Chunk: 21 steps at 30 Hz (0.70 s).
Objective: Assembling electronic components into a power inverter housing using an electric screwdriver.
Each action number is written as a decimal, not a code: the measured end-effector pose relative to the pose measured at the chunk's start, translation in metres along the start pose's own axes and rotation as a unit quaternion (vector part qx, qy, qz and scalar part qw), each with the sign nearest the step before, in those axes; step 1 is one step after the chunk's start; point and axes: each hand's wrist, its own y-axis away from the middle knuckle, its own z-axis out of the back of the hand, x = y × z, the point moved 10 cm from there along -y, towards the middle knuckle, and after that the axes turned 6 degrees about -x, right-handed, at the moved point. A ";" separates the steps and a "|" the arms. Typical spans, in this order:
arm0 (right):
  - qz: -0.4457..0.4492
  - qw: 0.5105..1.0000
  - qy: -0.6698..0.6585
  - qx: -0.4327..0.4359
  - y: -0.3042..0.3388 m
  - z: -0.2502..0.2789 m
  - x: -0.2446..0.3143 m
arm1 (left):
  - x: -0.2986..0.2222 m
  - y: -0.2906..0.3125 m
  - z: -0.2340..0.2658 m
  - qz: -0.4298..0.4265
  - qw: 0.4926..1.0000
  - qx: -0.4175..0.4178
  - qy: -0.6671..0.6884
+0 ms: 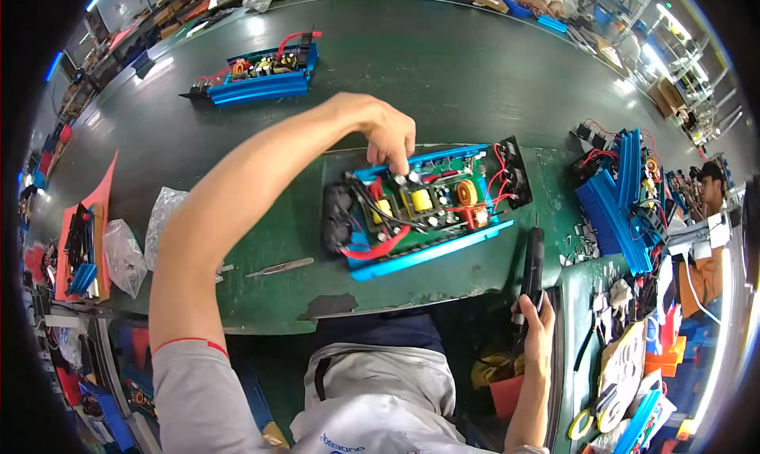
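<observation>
A blue metal housing [431, 262] with an open top lies in front of me, holding a green circuit board with yellow transformers [422, 200], a copper-wound coil [467, 191] and red and black wires. At its right end stands a black end panel [516, 173], joined by red wires. My left hand [390, 137] reaches over the housing's far edge, fingers bent down and pinched together by the board; what they hold is too small to make out. My right hand [538, 319] grips a black electric screwdriver [534, 260], its bit pointing up and away, right of the housing.
Tweezers [279, 267] lie left of the housing. Another blue unit [261, 86] sits farther off on the green bench. Several blue housings [617, 205] are piled at the right, near loose small parts [582, 244]. Clear plastic bags [127, 256] and an orange-red sheet [95, 208] are at left.
</observation>
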 end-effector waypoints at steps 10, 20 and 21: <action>0.332 0.853 0.366 -0.167 -0.051 -0.035 0.090 | 0.003 0.084 0.063 -0.098 0.899 -0.427 -0.016; 0.518 0.830 0.177 0.109 -0.006 -0.174 0.177 | 0.049 0.198 -0.085 0.200 0.743 -0.602 0.213; 0.531 0.824 0.158 0.122 -0.004 -0.183 0.182 | 0.041 0.206 -0.090 0.178 0.706 -0.661 0.185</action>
